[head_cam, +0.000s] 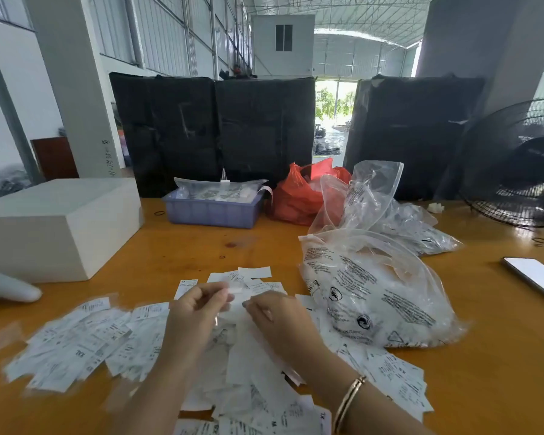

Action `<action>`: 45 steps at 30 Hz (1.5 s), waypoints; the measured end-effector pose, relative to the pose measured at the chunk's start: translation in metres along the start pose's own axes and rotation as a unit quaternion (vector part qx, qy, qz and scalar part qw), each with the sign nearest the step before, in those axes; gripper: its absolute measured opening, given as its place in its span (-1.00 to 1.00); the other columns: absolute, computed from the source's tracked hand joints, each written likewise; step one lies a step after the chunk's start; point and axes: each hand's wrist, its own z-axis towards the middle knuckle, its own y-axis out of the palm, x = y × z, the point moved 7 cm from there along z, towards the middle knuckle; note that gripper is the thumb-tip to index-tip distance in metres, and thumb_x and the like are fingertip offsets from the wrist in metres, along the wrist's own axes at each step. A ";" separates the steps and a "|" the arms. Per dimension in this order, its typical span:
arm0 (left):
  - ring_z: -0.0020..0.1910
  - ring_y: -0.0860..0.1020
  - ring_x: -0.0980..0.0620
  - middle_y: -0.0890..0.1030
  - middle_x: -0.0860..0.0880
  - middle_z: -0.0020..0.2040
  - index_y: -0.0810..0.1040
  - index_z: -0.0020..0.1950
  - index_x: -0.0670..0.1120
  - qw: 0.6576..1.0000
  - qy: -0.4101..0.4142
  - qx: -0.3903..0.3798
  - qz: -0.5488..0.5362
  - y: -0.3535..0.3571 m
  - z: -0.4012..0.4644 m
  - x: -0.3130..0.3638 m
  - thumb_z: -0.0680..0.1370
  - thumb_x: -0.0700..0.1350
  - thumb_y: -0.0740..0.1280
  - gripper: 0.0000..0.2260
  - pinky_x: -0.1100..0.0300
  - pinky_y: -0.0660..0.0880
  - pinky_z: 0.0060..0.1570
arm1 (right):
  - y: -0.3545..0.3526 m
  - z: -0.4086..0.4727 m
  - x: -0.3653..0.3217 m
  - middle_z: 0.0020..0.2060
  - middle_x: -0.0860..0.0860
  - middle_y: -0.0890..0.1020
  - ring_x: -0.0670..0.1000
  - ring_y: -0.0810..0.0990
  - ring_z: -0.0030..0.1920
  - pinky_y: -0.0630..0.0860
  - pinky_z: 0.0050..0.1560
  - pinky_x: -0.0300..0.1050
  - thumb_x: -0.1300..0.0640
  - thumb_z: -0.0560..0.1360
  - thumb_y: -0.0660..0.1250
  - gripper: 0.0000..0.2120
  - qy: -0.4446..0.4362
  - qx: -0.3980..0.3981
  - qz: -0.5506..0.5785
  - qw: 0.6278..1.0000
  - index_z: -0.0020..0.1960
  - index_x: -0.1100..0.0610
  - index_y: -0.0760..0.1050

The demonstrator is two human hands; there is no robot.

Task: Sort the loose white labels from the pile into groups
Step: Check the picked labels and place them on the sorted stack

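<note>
The wooden bench [176,246] carries the whole job, and most of it looks still to do. The largest share of the loose white labels [242,365] lies as an unsorted pile in the near middle, under and around both forearms, sheets overlapping at all angles. To the near left a fanned spread of labels [76,337] lies apart from that pile — possibly one group begun, one sheet reading XXL, though blur hides the rest. A smaller cluster [248,279] sits just beyond the hands, and a few more labels [396,375] trail off to the near right beside a printed clear plastic bag [374,290], which seems to hold more white stock. The left hand [195,312] has its fingers curled, apparently pinching a single label [233,290] — the right hand [274,312] is curled close beside it, its grip too blurred to tell.
</note>
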 end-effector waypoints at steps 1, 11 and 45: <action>-0.23 0.62 0.24 0.69 0.15 -0.22 0.61 -0.07 0.06 1.000 0.001 -0.006 0.009 0.003 -0.001 0.000 0.54 -0.12 0.34 -0.91 0.31 0.43 -0.27 | -0.006 -0.004 0.002 -0.19 -0.05 0.58 -0.08 0.48 -0.15 0.36 -0.16 -0.24 0.03 0.58 0.21 -0.71 0.010 0.029 0.050 0.998 -0.13 0.18 0.60; -0.21 0.66 0.15 0.71 0.09 -0.20 0.65 -0.07 0.01 0.996 -0.065 -0.061 -0.007 0.026 -0.015 -0.011 0.51 -0.07 0.35 -0.92 0.36 0.49 -0.35 | -0.025 -0.034 0.040 -0.06 -0.08 0.60 -0.16 0.60 -0.05 0.56 -0.04 -0.19 0.42 0.46 0.32 -0.58 0.111 0.091 0.407 0.902 -0.26 -0.10 0.66; -0.09 0.63 0.23 0.69 0.13 -0.14 0.66 -0.06 0.02 0.995 0.060 -0.077 -0.007 0.018 -0.004 -0.002 0.42 -0.13 0.46 -0.88 0.47 0.50 -0.21 | -0.034 -0.045 0.053 -0.31 0.05 0.67 -0.02 0.62 -0.30 0.53 -0.27 -0.27 0.27 0.49 0.33 -0.92 0.167 0.186 0.490 0.835 -0.15 0.17 0.57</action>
